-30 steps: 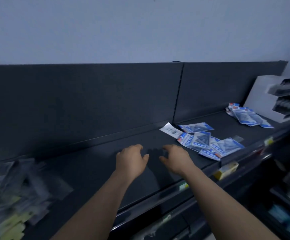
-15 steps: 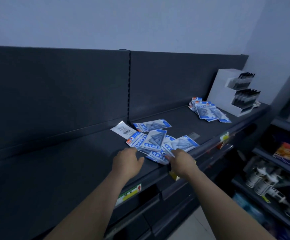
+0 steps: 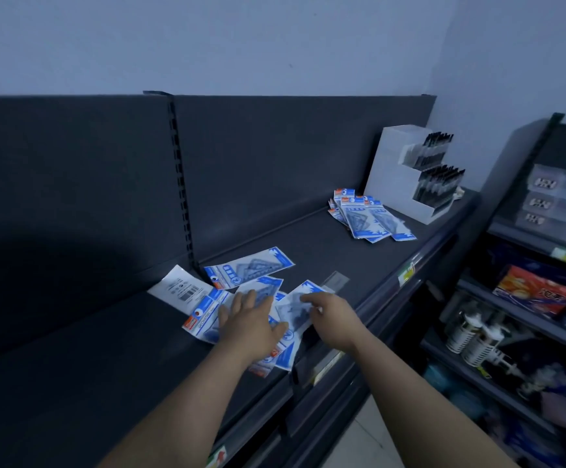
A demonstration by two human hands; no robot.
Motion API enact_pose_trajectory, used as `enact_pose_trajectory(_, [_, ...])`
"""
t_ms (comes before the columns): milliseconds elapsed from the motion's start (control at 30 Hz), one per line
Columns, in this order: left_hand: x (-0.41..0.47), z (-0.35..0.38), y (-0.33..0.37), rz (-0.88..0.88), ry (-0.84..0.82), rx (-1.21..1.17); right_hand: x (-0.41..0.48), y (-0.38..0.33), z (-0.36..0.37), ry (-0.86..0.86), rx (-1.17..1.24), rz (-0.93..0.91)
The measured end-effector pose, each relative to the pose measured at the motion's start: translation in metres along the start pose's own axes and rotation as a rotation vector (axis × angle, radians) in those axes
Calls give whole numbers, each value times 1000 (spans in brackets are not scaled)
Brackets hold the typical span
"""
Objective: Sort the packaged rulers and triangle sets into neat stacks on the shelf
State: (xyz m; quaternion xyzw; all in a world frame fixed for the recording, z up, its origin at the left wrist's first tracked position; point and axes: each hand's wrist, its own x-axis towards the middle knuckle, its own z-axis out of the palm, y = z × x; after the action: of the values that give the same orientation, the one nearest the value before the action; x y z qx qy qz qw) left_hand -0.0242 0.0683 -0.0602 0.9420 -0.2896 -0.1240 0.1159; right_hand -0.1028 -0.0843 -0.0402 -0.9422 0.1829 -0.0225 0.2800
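glossy plastic packets (image 3: 251,268) lie scattered mid-shelf (image 3: 308,241), with a 2nd heap (image 3: 369,217) further right. likely light, flat, slippery and bendy: slide together, pinch edges. left grip (image 3: 251,327) lies flat, fingers spread on them. right grip (image 3: 329,319) touches 1; thumb hidden, hold unclear.

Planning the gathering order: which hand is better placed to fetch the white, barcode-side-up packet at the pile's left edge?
The left hand, probably: it lies flat on the blue-and-white plastic packets next to the white barcode-side-up packet, while the right hand touches a packet on the pile's opposite side.
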Motion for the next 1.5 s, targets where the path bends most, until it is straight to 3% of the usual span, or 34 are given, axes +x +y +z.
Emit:
enact_pose_trajectory(167, [22,3,-11,-81,-94,68,40,43,-18,-10,-179,67])
enact_pose_trajectory(333, [40,1,-25,-186,-38,60,72,51,-25,-132,-338,-55])
enact_pose_trajectory(600, [55,3,-23,-375,80,80,103,55,-43,-235,-442,-85])
enact_pose_trajectory(900, [57,-2,-10,-419,124,136,107,65,-61,-377,-429,-113])
enact_pose_trajectory(967, [56,-6,-5,-414,138,98,107,72,-63,-336,-366,-129])
enact_pose_trajectory(1067, [52,-10,14,-241,273,-23,107,86,-72,-225,-253,-164])
enact_pose_trajectory(1200, [36,-7,46,-122,310,-483,99,93,-82,-141,-79,-228])
enact_pose_trajectory(1267, [28,-6,52,-117,362,-585,95,88,-81,-145,-22,-262])
enact_pose_trajectory(1400, [2,-7,35,-187,537,-519,89,64,-59,-195,19,-325])
enact_pose_trajectory(1500, [-26,-13,11,-278,597,-681,84,30,-38,-250,37,-371])
